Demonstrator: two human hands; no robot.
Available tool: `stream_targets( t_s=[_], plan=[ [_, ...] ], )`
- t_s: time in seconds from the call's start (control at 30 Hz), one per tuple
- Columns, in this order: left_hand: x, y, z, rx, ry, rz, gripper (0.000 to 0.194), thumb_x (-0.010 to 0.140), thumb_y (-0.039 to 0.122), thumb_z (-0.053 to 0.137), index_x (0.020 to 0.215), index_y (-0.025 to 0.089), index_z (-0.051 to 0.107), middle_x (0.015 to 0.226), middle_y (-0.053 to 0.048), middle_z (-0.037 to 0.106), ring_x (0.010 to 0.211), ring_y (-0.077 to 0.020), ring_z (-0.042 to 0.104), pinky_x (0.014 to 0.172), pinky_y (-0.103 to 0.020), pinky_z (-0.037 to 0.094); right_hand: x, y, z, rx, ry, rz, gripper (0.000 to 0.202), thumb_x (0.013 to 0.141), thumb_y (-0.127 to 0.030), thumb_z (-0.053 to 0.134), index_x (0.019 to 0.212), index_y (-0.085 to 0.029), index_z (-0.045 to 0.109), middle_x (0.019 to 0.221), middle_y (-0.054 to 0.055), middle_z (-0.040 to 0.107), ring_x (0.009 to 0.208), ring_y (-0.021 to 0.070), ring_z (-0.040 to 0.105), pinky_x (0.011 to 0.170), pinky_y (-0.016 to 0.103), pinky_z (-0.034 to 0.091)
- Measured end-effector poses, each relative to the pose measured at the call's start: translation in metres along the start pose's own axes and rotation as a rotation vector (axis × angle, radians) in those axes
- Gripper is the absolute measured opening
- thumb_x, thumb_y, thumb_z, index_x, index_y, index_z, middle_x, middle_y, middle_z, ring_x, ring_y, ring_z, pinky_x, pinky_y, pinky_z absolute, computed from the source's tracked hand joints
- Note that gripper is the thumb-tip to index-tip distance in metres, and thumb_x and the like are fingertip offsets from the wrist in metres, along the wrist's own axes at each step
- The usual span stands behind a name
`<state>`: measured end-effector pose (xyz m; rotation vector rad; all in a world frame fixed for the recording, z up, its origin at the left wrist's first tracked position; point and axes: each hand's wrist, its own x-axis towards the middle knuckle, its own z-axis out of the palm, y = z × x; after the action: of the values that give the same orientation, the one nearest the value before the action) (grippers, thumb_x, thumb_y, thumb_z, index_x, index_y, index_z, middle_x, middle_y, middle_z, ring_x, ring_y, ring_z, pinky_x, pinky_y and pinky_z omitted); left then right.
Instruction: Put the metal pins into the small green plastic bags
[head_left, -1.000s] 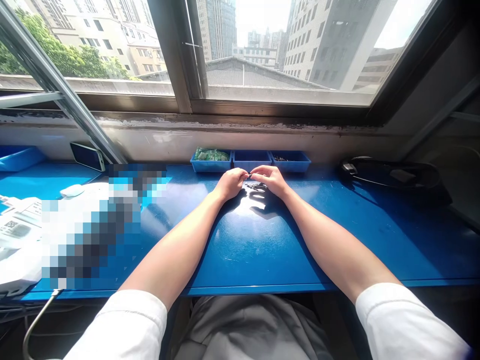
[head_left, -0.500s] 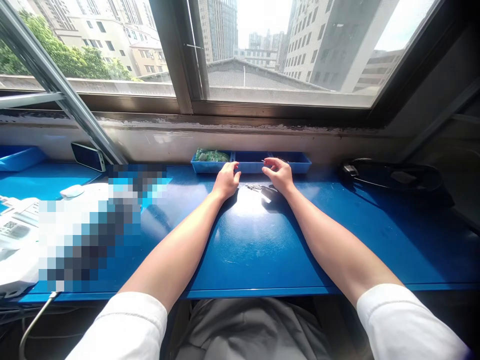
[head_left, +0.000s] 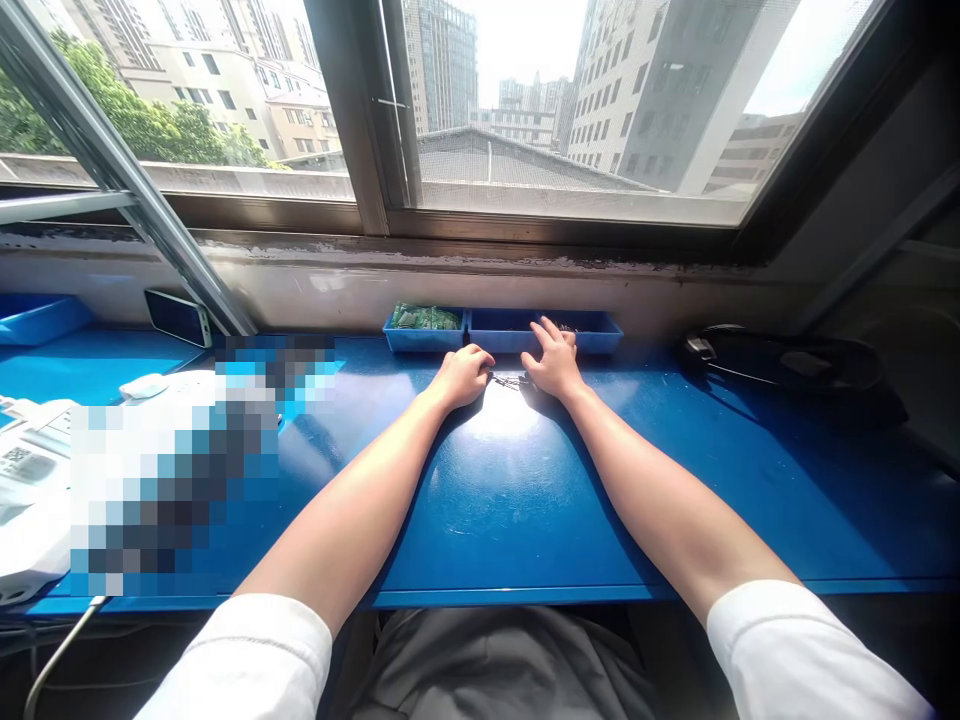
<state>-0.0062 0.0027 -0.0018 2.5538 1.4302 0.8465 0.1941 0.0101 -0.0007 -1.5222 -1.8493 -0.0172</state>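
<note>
Beside a small pile of thin dark pin-like pieces [head_left: 510, 381], my left hand [head_left: 461, 378] rests low over the table with its fingers curled together. Whatever its fingertips hold is too small to make out. My right hand [head_left: 553, 362] is at the pile's other side, fingers spread and reaching over the front wall of a blue bin [head_left: 499, 338]. Small dark pieces [head_left: 568, 327] show just past its fingers inside the bin. Left of it, a second blue bin [head_left: 424, 342] holds green circuit boards [head_left: 424, 316].
A phone [head_left: 178, 318] leans at the back left near a metal strut [head_left: 180, 255]. White devices with a cable [head_left: 56, 660] take up the left side, partly pixelated. A dark bag-like object [head_left: 795, 360] lies at the right. The window frame [head_left: 555, 225] rises behind the blue table [head_left: 510, 520].
My left hand has come down and nearer to me, its fingers now curled by the pile. My right hand has gone from a pinch to spread fingers.
</note>
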Motion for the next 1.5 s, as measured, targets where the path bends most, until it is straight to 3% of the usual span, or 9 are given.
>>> stream_targets(
  t_s=[0.1, 0.2, 0.27, 0.47, 0.8, 1.23, 1.37, 1.5],
  plan=[
    [0.0, -0.002, 0.001, -0.023, 0.001, 0.015, 0.023, 0.082, 0.019, 0.05, 0.095, 0.02, 0.069, 0.106, -0.004, 0.065, 0.095, -0.0193, 0.062, 0.089, -0.032, 0.048, -0.002, -0.002, -0.004, 0.09, 0.087, -0.103, 0.027, 0.077, -0.023, 0.056, 0.1, -0.017, 0.067, 0.114, 0.01, 0.062, 0.106, 0.0273, 0.048, 0.095, 0.043, 0.04],
    [-0.001, -0.002, 0.001, -0.039, 0.006, 0.037, 0.023, 0.082, 0.022, 0.052, 0.096, 0.021, 0.07, 0.106, -0.003, 0.065, 0.096, -0.0194, 0.062, 0.09, -0.032, 0.047, -0.006, -0.005, -0.009, 0.197, -0.057, -0.264, 0.01, 0.072, -0.016, 0.056, 0.071, -0.019, 0.066, 0.078, 0.004, 0.066, 0.081, 0.0202, 0.055, 0.08, 0.034, 0.046],
    [-0.001, 0.0, 0.0, -0.045, -0.002, 0.053, 0.024, 0.084, 0.026, 0.052, 0.099, 0.022, 0.07, 0.108, -0.003, 0.065, 0.099, -0.0199, 0.061, 0.093, -0.034, 0.046, -0.009, -0.006, -0.011, 0.232, -0.17, -0.323, 0.009, 0.069, -0.014, 0.058, 0.065, -0.019, 0.064, 0.07, 0.002, 0.065, 0.072, 0.0172, 0.054, 0.071, 0.03, 0.045],
    [-0.002, 0.005, -0.004, -0.022, -0.097, 0.083, 0.027, 0.085, 0.037, 0.054, 0.102, 0.025, 0.071, 0.11, -0.004, 0.064, 0.105, -0.0226, 0.058, 0.1, -0.043, 0.037, -0.01, -0.005, -0.008, 0.235, -0.299, -0.326, 0.006, 0.069, -0.02, 0.064, 0.072, -0.018, 0.068, 0.072, 0.001, 0.066, 0.07, 0.0145, 0.055, 0.066, 0.026, 0.043],
    [0.003, 0.0, -0.002, -0.123, -0.094, 0.09, 0.012, 0.078, 0.03, 0.065, 0.082, 0.022, 0.073, 0.095, -0.003, 0.069, 0.093, -0.0192, 0.062, 0.087, -0.031, 0.047, -0.009, -0.005, -0.007, 0.269, -0.332, -0.304, 0.007, 0.069, -0.019, 0.064, 0.072, -0.017, 0.07, 0.077, 0.002, 0.065, 0.069, 0.0133, 0.057, 0.065, 0.025, 0.045],
    [0.003, -0.001, 0.0, -0.188, 0.106, 0.154, 0.014, 0.082, 0.027, 0.059, 0.082, 0.019, 0.071, 0.087, -0.004, 0.068, 0.075, -0.0138, 0.062, 0.07, -0.024, 0.048, -0.011, -0.011, -0.012, 0.404, -0.289, -0.211, 0.014, 0.075, -0.027, 0.063, 0.074, -0.015, 0.069, 0.07, 0.002, 0.065, 0.063, 0.0119, 0.053, 0.06, 0.024, 0.041],
    [0.004, 0.002, 0.0, -0.151, 0.128, 0.159, 0.024, 0.088, 0.031, 0.05, 0.082, 0.018, 0.07, 0.085, -0.005, 0.069, 0.076, -0.0148, 0.063, 0.072, -0.026, 0.047, -0.01, -0.011, -0.011, 0.444, -0.25, -0.16, 0.019, 0.078, -0.031, 0.061, 0.074, -0.015, 0.071, 0.068, 0.002, 0.065, 0.062, 0.0119, 0.052, 0.059, 0.024, 0.039],
    [0.004, 0.003, 0.0, -0.136, 0.139, 0.164, 0.021, 0.088, 0.033, 0.052, 0.09, 0.019, 0.068, 0.089, -0.004, 0.07, 0.08, -0.0157, 0.063, 0.075, -0.028, 0.047, -0.008, -0.011, -0.011, 0.429, -0.248, -0.13, 0.023, 0.079, -0.034, 0.059, 0.074, -0.015, 0.071, 0.064, 0.002, 0.063, 0.06, 0.0117, 0.051, 0.057, 0.024, 0.038]
  ],
)
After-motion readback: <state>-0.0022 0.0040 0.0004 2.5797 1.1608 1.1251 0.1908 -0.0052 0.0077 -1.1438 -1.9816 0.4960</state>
